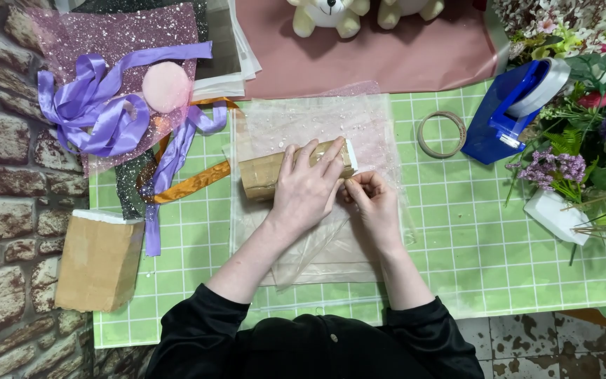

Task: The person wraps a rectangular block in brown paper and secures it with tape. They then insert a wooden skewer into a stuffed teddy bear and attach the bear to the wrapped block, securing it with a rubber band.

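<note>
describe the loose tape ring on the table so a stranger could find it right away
Start at the green checked mat and find the blue tape dispenser near its upper right. Just left of it lies a thin beige tape ring, flat and hollow. It is the only bare loop, mounted on nothing.

A green checked mat (471, 238) covers the table. On its left edge stands a brown paper-wrapped block (98, 261), well apart from a purple ribbon bow (96, 112) lying on pink glittery mesh (117, 35) beside a round pink puff (166, 86). An orange ribbon (191, 184) trails below. To the right sit a tape ring (442, 133), a blue tape dispenser (510, 112) and artificial flowers (590, 140). Plush toys (345, 12) rest on pink paper (387, 60).
</note>
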